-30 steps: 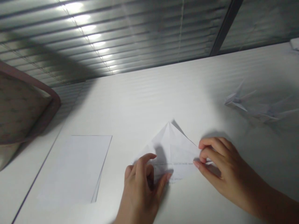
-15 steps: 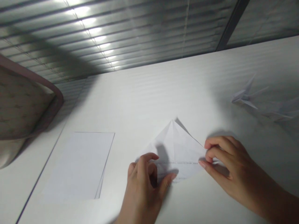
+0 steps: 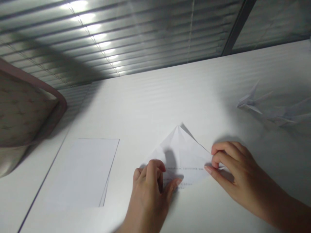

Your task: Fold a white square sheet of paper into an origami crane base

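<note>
A creased white sheet of paper (image 3: pixel 187 152), folded to a point at the top, lies on the white table between my hands. Lines of print run across its lower part. My right hand (image 3: pixel 233 165) pinches its right corner between thumb and fingers. At the lower left of the paper, my left hand (image 3: pixel 152 187) has its fingers curled and its thumb laid along the near part. The left corner is mostly hidden behind those fingers, so what they grip there is partly covered.
A small stack of white paper (image 3: pixel 82 171) lies to the left. Folded paper cranes (image 3: pixel 249 102) stand at the right. A patterned bag with pink trim (image 3: pixel 26 110) sits at the far left. Window blinds (image 3: pixel 150 35) border the table's back edge.
The view has shifted very slightly. Both hands keep nearly the same hold, and the folded paper has hardly moved.
</note>
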`<state>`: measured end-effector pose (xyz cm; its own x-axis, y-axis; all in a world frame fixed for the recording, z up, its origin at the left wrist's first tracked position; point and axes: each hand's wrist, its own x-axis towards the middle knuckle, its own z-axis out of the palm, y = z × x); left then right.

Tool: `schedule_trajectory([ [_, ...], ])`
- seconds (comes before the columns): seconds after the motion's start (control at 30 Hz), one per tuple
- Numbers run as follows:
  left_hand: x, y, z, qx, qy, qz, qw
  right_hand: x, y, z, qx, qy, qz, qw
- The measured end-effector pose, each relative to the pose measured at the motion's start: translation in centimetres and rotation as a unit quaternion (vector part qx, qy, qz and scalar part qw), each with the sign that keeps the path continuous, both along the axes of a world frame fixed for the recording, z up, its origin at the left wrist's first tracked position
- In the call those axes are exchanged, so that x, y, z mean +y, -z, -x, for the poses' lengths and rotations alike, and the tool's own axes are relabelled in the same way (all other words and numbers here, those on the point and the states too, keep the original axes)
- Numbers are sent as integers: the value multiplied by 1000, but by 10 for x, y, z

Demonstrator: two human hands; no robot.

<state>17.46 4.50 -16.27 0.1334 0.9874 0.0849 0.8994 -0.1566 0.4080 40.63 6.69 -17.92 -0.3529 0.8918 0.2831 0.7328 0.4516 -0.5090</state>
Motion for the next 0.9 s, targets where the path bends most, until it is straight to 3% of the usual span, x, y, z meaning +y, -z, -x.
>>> schedule_trajectory([
  [0.33, -1, 0, 1, -12, -8, 12, 1000, 7, 11, -15, -29, 3, -31, 999],
  [0.57, 1, 0, 2, -5, -3, 12, 1000, 9, 9, -17, -16, -45, -16, 999],
  [0.9, -2, -4, 1, 25, 44, 11, 999, 6, 0, -6, 11, 0, 15, 1000],
])
